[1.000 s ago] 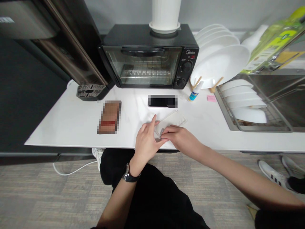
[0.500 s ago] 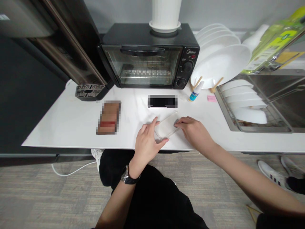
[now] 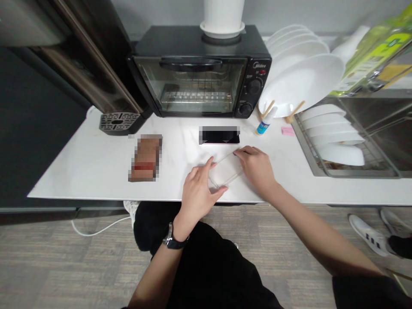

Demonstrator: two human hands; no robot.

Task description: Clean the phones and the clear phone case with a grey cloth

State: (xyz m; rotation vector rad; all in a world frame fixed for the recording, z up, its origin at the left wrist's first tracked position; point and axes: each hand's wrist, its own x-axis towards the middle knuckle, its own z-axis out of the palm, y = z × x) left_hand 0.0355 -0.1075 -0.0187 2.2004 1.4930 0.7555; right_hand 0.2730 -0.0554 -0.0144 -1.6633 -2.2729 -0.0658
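Observation:
A clear, flat plastic case [image 3: 225, 172] lies on the white counter [image 3: 96, 167] near its front edge. My left hand [image 3: 197, 194] grips the case's near end between thumb and fingers. My right hand [image 3: 257, 168] rests on its far right end, fingertips curled over the edge. A dark, blurred-out flat rectangle [image 3: 219, 135] lies just behind the case. A brown blurred-out rectangle [image 3: 145, 157] lies further left on the counter.
A black toaster oven [image 3: 199, 73] stands at the back with a white pot [image 3: 222, 17] on top. White plates [image 3: 302, 81] lean in a rack at right, beside a small spray bottle [image 3: 264, 122], a pink pad [image 3: 287, 131] and a sink rack [image 3: 341, 141]. Another person's shoes [image 3: 370, 240] show at right.
My right hand has slid from the case's near end, beside my left hand, up to its far right end. My left hand has held its place.

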